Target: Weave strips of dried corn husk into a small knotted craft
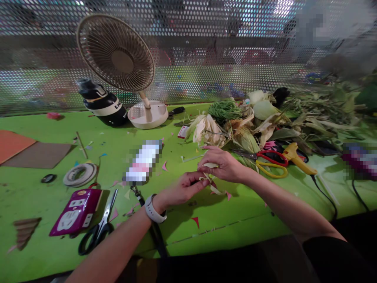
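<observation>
My left hand [188, 188], with a white watch on its wrist, pinches a thin pale green strip [216, 190] above the green table [165, 239]. Close against it, my right hand [216, 163] has thumb and fingers together on the upper part of the same pale piece; part of it is hidden between the fingers. The strip's loose end curls down to the right. Behind the hands lie dried corn husks [207, 131] and a bundle of green strands [225, 110]. A phone [144, 163] rests left of my hands.
Red-and-yellow scissors [272, 157] and a yellow glue gun [299, 159] lie right. At left are black-handled scissors [101, 224], a purple box [76, 212] and a tape roll [80, 174]. A fan [149, 116] and a black bottle [106, 108] stand behind; paper scraps are scattered about.
</observation>
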`<state>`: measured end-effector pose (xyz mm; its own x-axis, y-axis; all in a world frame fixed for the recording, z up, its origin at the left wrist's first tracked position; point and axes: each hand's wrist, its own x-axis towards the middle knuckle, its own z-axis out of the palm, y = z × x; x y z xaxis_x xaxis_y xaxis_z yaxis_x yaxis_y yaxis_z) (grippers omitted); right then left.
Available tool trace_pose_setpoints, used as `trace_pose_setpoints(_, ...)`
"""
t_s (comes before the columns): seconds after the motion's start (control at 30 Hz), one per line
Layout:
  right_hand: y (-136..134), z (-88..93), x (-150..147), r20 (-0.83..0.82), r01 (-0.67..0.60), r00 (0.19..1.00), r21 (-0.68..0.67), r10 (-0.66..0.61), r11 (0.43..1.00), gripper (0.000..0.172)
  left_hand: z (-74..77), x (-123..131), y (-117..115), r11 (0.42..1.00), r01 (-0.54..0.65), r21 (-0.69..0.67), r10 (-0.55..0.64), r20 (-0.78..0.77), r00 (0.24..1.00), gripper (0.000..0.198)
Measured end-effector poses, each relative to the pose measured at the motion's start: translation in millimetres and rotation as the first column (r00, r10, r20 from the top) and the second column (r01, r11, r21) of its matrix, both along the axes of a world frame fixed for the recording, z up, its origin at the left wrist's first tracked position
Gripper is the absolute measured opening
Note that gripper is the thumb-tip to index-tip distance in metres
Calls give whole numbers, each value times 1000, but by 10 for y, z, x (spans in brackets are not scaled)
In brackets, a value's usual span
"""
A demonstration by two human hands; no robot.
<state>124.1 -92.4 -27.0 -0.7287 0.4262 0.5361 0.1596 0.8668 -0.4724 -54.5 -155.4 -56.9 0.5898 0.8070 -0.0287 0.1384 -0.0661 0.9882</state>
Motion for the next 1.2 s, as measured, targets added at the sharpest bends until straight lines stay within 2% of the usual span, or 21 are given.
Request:
trace_pose_setpoints(0.17, 10, -20, 2, 47, 19, 999, 30, -20, 999, 21, 33, 6, 5, 996, -1, 93, 4, -23, 1000, 31)
trace_pose_setpoints(0.33, 14, -61, 6, 74, 166, 983, -4, -166, 986, 28, 70, 22, 30, 983, -52, 174, 54, -6, 999, 26)
trace_pose_setpoints(0.47, 19, -92, 2, 82, 180, 981, -24, -178, 983, 29, 51, 31, 35, 972, -95, 214, 97, 0, 995, 25)
trace_pose_setpoints(0.77, 32, -168, -7, 62, 238, 969, 23, -239, 971, 27, 48, 31, 30, 983, -107, 152, 108, -2, 994, 24)
trace_pose_setpoints(1.2, -7, -187, -23, 76, 311, 947, 7, -311, 950, 28, 50, 56, -11, 988, -151, 26, 151, 5, 989, 18)
